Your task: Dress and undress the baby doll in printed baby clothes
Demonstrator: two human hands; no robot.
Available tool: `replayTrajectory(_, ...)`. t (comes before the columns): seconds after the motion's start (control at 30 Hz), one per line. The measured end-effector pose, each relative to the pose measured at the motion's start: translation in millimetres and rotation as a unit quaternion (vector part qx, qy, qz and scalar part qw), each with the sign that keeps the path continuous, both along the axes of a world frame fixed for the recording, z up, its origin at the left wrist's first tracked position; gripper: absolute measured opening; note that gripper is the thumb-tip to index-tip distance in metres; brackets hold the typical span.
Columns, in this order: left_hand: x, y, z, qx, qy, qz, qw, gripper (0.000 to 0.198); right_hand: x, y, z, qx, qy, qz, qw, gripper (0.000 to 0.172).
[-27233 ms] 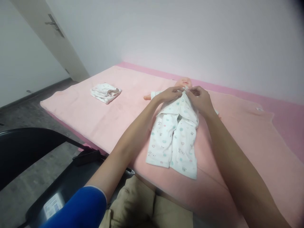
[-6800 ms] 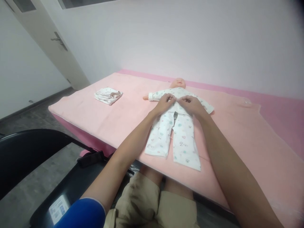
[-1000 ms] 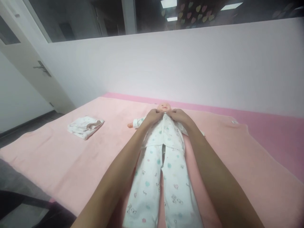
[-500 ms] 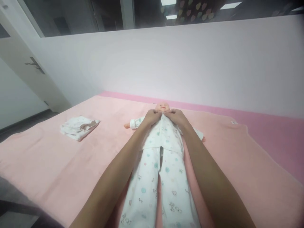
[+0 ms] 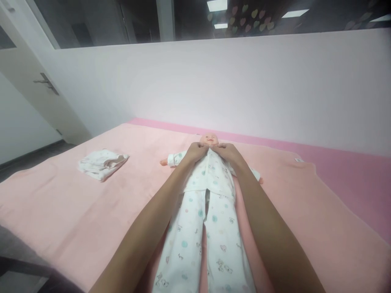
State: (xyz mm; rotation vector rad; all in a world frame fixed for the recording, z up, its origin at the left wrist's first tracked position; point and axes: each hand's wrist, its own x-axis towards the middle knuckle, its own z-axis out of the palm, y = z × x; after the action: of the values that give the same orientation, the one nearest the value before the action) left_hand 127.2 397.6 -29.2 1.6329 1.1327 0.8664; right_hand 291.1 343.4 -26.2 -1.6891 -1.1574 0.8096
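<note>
A baby doll (image 5: pixel 209 139) lies on its back, its head toward the wall. It wears a white patterned top (image 5: pixel 210 173) and matching white trousers (image 5: pixel 186 240), which have a gap at the crotch. Just below the doll's chin, my left hand (image 5: pixel 196 152) pinches one side of the top's collar. My right hand (image 5: pixel 227 152) pinches the other side, its fingertips close to the left ones. What exactly lies between the fingertips is too small to make out. Both doll arms stretch outward, partly hidden behind my forearms.
A folded white cloth (image 5: pixel 102 164) lies to the left on the pink blanket (image 5: pixel 76 211). Beyond the blanket a darker pink surface (image 5: pixel 345 175) meets the white wall (image 5: pixel 214 85). A door with a handle (image 5: pixel 45 82) stands at far left.
The camera view has shifted very slightly. Both hands stay at the doll's collar, and the doll and the folded cloth lie as before.
</note>
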Motion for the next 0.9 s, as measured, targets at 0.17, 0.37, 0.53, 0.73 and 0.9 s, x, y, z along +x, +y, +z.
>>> replayTrajectory(0.17, 0.0, 0.2, 0.3, 0.015, -0.001, -0.003, 1.0, 0.02, -1.7, 1.6, -0.2, 0.008, 0.002, 0.012, 1.0, 0.035)
replayTrajectory(0.37, 0.5, 3.1, -0.8, -0.005, -0.002, 0.004, 1.0, 0.016, 0.6, 6.7, -6.1, 0.023, -0.022, 0.003, 0.999, 0.034)
replayTrajectory(0.53, -0.6, 3.3, 0.3, -0.034, -0.028, 0.001, 0.999, 0.017, 1.2, 7.8, -7.7, 0.024, -0.032, -0.006, 0.999, 0.033)
replayTrajectory(0.73, 1.4, -0.6, 3.0, -0.011, -0.018, 0.012, 1.0, 0.017, -3.7, 7.5, -6.8, 0.034, -0.071, -0.023, 0.997, 0.027)
replayTrajectory(0.9, 0.0, -4.9, 7.2, -0.009, -0.011, 0.019, 1.0, 0.018, -11.0, 4.0, -1.6, 0.037, -0.121, -0.046, 0.991, 0.019)
